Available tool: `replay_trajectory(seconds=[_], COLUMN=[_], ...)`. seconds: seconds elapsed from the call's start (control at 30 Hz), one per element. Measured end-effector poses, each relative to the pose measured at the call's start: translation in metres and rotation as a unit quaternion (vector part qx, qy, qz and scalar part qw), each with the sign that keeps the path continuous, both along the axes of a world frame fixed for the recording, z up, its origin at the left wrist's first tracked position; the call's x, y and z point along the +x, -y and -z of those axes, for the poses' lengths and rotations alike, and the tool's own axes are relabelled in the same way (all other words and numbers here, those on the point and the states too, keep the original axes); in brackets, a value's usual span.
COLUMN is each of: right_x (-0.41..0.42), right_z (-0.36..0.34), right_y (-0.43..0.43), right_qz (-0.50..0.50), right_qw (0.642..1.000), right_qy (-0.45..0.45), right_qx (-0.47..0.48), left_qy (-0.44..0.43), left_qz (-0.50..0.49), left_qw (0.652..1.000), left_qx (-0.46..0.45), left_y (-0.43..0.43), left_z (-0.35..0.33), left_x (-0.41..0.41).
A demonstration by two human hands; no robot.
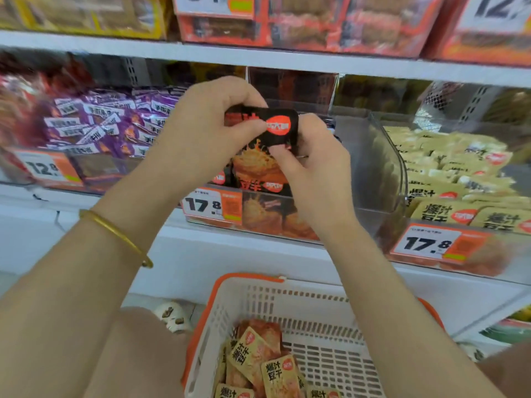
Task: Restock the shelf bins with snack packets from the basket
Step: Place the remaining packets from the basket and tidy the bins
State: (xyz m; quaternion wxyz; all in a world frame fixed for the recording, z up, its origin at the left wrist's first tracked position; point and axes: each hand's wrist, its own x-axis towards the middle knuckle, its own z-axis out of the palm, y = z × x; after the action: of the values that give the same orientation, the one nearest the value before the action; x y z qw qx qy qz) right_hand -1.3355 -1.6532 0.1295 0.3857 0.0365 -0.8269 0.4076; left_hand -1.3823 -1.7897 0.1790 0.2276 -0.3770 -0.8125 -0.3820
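Observation:
My left hand (209,124) and my right hand (310,165) both grip a stack of black snack packets (267,130) with orange print. I hold them over the middle clear shelf bin (373,168), where a few black packets (258,179) stand at the front. Below, the white basket (287,305) with an orange rim holds several tan packets (258,366) in its near left corner. A gold bangle sits on my left wrist.
The left bin holds purple packets (109,124). The right bin holds pale yellow packets (454,168). Price tags reading 12.8 (46,168) and 17.8 (209,205) hang on the bin fronts. Orange boxed goods (316,24) fill the shelf above.

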Motion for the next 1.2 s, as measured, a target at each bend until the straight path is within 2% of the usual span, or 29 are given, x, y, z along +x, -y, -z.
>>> replay_trajectory(seconds=[0.17, 0.3, 0.37, 0.43, 0.5, 0.63, 0.83, 0.9, 0.97, 1.03, 1.13, 1.2], right_x=[-0.012, -0.012, -0.017, -0.023, -0.026, -0.023, -0.024, -0.017, -0.002, 0.018, 0.045, 0.057], right_z=[0.014, 0.015, 0.014, 0.016, 0.020, 0.026, 0.027, 0.027, 0.023, 0.026, 0.052, 0.088], right_y=[-0.003, -0.005, -0.010, -0.018, -0.023, -0.026, -0.027, -0.028, -0.030, -0.034, -0.039, -0.042], right_qz=[0.054, 0.019, 0.031, 0.060, 0.085, 0.113, 0.082, 0.077, 0.093, 0.114, 0.103, 0.087], right_qw=[0.994, 0.999, 0.998, 0.989, 0.977, 0.963, 0.962, 0.976, 0.990, 0.989, 0.989, 0.994], right_qy=[0.066, 0.025, 0.011, 0.034, 0.060, 0.089, 0.122, 0.066, -0.024, -0.087, -0.089, -0.025], right_qx=[0.072, 0.028, 0.058, 0.132, 0.186, 0.226, 0.229, 0.194, 0.105, 0.024, -0.052, -0.056], left_qy=[0.009, 0.020, -0.008, -0.039, -0.034, -0.074, -0.102, -0.116, -0.136, -0.155, -0.121, -0.060], left_qz=[-0.019, 0.002, -0.007, -0.049, -0.088, -0.109, -0.136, -0.150, -0.163, -0.145, -0.066, -0.026], left_qw=[0.999, 0.997, 0.996, 0.990, 0.985, 0.976, 0.968, 0.970, 0.972, 0.976, 0.986, 0.983], left_qx=[-0.039, -0.068, -0.093, -0.127, -0.147, -0.171, -0.183, -0.154, -0.100, -0.055, -0.090, -0.170], left_y=[-0.002, -0.006, -0.010, -0.011, -0.012, -0.015, -0.018, -0.017, -0.016, -0.018, -0.029, -0.038], left_z=[0.021, 0.032, 0.038, 0.048, 0.059, 0.075, 0.081, 0.080, 0.080, 0.085, 0.115, 0.146], left_x=[-0.020, -0.024, -0.028, -0.037, -0.038, -0.038, -0.034, -0.029, -0.016, 0.005, 0.030, 0.036])
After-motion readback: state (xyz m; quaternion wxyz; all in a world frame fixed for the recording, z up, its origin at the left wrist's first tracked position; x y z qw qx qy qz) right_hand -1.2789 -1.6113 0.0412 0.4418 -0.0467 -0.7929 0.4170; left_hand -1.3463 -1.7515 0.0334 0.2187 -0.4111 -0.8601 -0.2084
